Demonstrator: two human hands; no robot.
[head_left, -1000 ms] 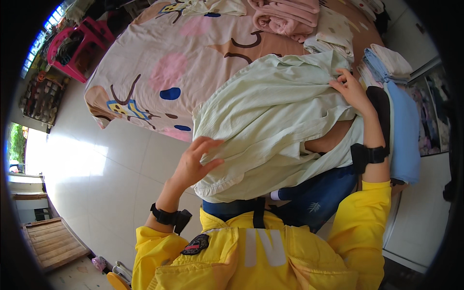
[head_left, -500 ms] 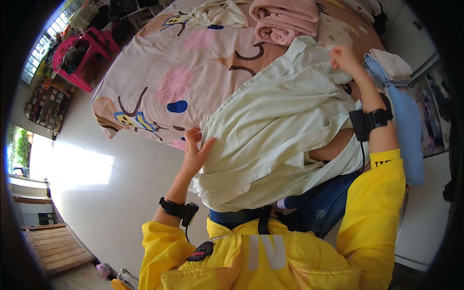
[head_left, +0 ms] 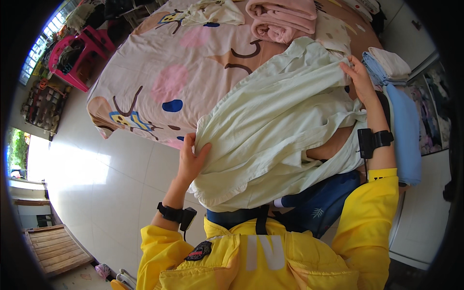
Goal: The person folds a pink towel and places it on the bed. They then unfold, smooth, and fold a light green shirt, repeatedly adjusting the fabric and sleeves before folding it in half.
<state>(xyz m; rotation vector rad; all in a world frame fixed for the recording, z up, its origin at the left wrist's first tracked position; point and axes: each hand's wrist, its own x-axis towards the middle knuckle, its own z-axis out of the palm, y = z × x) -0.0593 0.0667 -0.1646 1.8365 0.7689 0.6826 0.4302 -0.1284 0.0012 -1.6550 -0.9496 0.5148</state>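
A large pale green cloth (head_left: 261,130) is spread over the near part of the bed and hangs toward my lap. Its folds run diagonally, and its exact kind I cannot make out. At its left edge my left hand (head_left: 191,157) pinches the fabric between thumb and fingers. My right hand (head_left: 360,79) grips the upper right edge, fingers closed on it. Through a gap low in the cloth, a brown surface shows. Beneath the cloth's near side lies dark blue fabric (head_left: 324,200) with a leaf print.
The bed has a pink patterned sheet (head_left: 125,72). On it lie a folded pink blanket (head_left: 280,21) and a cream garment (head_left: 217,13). Folded blue and white clothes (head_left: 386,65) are stacked at right, above hanging blue fabric (head_left: 406,135). A pink chair (head_left: 72,60) stands far left.
My right hand has moved down and to the right and now holds the cloth's edge, which is drawn out toward it. My left hand keeps its grip, shifted slightly.
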